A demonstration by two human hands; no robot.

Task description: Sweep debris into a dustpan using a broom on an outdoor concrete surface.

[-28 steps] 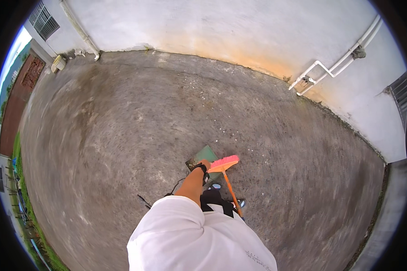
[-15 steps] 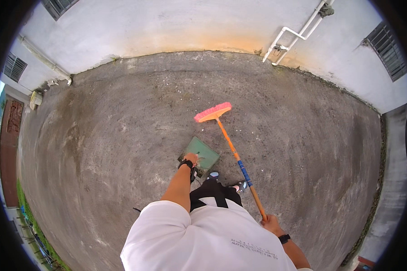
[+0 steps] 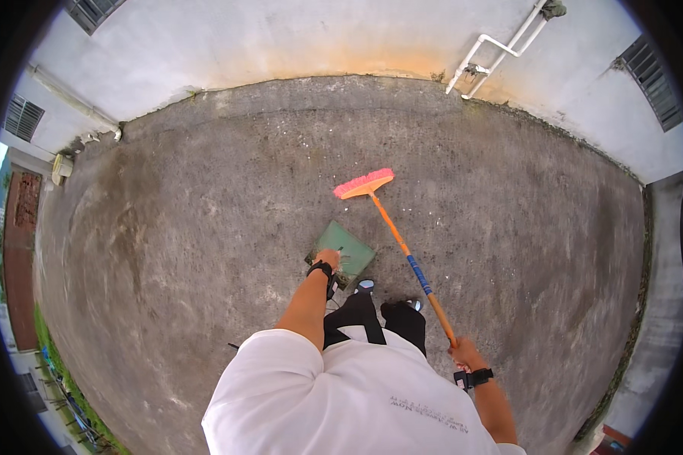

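Note:
My right hand (image 3: 465, 353) is closed round the end of an orange pole, that of a broom (image 3: 395, 227) with a blue band on its handle. The broom's orange head with pink bristles is held out ahead of me, to the right of a green dustpan (image 3: 349, 244) and farther off. My left hand (image 3: 328, 260) is closed at the dustpan's near left side. What it grips there is mostly hidden, but the pan hangs just in front of my feet. Whether the broom head touches the floor I cannot tell.
Small pale scraps (image 3: 305, 138) are scattered on the rough concrete floor (image 3: 205, 227). A stained white wall (image 3: 281, 38) closes the far side, with white pipes (image 3: 501, 49) at the right. A pale container (image 3: 61, 168) stands at the far left. Grass (image 3: 53, 349) edges the left.
My right hand has come up a little, and the broom has shifted slightly right and away from me. The dustpan has moved slightly right and away too. My feet have stepped.

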